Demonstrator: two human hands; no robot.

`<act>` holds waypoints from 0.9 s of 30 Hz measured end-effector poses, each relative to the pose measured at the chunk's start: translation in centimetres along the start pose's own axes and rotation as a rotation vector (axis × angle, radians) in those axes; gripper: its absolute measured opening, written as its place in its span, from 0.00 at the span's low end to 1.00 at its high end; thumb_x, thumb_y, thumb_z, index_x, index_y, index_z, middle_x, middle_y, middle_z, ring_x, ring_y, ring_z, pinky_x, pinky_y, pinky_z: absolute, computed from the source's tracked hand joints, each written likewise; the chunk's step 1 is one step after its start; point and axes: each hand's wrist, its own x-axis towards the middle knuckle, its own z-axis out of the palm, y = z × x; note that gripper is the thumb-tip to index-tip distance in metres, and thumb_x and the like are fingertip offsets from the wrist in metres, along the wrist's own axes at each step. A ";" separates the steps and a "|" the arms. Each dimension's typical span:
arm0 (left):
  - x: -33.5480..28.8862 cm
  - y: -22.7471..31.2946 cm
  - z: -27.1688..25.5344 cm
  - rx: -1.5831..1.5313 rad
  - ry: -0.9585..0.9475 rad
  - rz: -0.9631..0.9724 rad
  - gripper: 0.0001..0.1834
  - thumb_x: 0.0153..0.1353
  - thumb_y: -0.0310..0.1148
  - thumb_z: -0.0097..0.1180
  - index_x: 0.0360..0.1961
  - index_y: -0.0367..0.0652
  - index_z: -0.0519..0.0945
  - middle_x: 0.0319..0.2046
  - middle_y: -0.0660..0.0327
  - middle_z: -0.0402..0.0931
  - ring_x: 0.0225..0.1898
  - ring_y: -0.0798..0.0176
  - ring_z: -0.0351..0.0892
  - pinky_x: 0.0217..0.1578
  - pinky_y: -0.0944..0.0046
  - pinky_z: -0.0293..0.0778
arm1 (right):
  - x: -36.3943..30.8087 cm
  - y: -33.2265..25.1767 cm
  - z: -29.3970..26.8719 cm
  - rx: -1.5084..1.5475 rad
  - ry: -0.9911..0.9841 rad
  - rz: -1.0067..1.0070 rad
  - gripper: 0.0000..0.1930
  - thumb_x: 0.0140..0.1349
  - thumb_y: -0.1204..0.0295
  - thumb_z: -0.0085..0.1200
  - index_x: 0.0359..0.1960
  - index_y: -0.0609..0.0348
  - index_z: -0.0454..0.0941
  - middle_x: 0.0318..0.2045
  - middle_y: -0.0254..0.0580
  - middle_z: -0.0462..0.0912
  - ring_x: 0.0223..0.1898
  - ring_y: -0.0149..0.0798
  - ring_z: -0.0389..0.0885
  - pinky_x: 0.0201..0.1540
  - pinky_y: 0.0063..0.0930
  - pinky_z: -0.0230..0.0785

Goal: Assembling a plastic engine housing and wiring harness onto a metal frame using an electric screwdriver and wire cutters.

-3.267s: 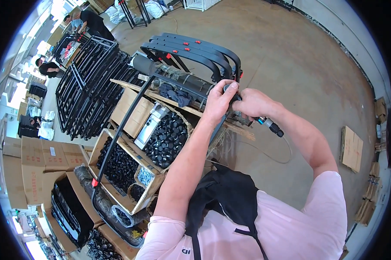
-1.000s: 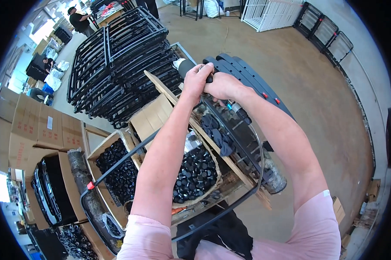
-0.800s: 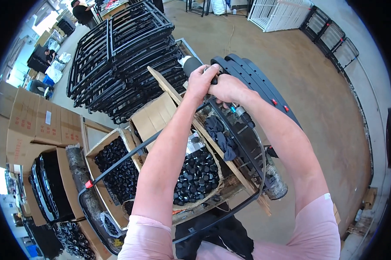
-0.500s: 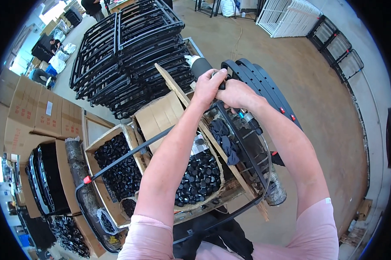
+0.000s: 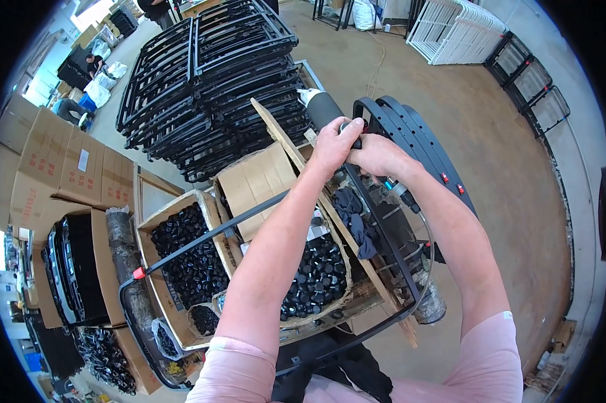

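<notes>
A black U-shaped tube frame (image 5: 398, 258) lies across the boxes before me. Its long bar (image 5: 199, 236) runs under my left forearm. At the frame's far end, my left hand (image 5: 335, 146) is closed around a small dark part, mostly hidden by my fingers. Right beside it, my right hand (image 5: 382, 156) is wrapped around an air tool (image 5: 402, 195); its teal-ringed coupling and hose emerge below the palm, and the tool's head is hidden. A grey padded roller (image 5: 324, 107) sits just past my hands, next to several curved black tubes (image 5: 410, 134) with red plugs.
Open cartons of black plastic caps (image 5: 189, 245) and black knobs (image 5: 316, 275) stand below my arms. A wooden plank (image 5: 360, 248) slants beside a dark cloth (image 5: 357, 225). Black frames (image 5: 215, 74) are stacked behind. Big cartons (image 5: 71, 161) stand left; other people work far left.
The whole view has shifted slightly, so the scene sits a little further right and lower. Both hands stay together at the frame's far end, their grip much the same.
</notes>
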 end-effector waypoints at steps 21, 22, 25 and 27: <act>-1.5 -2.3 -2.8 0.342 0.323 0.078 0.44 0.68 0.59 0.65 0.67 0.29 0.72 0.57 0.44 0.82 0.59 0.52 0.82 0.61 0.55 0.76 | 1.2 -3.2 3.1 0.445 -0.024 0.024 0.08 0.57 0.73 0.60 0.31 0.68 0.82 0.28 0.45 0.83 0.29 0.42 0.85 0.29 0.39 0.79; -2.3 -3.0 -3.0 0.255 0.350 0.136 0.42 0.69 0.58 0.63 0.67 0.28 0.72 0.57 0.41 0.81 0.59 0.49 0.82 0.61 0.54 0.76 | 1.7 -2.6 2.9 0.422 -0.045 0.062 0.07 0.58 0.73 0.59 0.30 0.67 0.82 0.27 0.44 0.82 0.27 0.42 0.83 0.28 0.39 0.78; -8.6 -1.9 -1.4 -0.024 0.339 0.169 0.30 0.77 0.48 0.56 0.62 0.28 0.75 0.53 0.47 0.83 0.55 0.56 0.83 0.57 0.59 0.76 | 1.7 0.1 1.6 0.448 -0.048 0.161 0.06 0.59 0.73 0.59 0.29 0.66 0.82 0.25 0.42 0.82 0.23 0.41 0.82 0.27 0.38 0.76; -13.7 -3.5 -4.1 0.030 0.329 0.119 0.26 0.79 0.47 0.54 0.60 0.31 0.79 0.51 0.52 0.84 0.54 0.61 0.82 0.58 0.60 0.75 | 1.8 -0.3 1.3 0.508 -0.105 0.211 0.07 0.60 0.73 0.59 0.30 0.65 0.81 0.25 0.42 0.82 0.23 0.41 0.82 0.27 0.39 0.75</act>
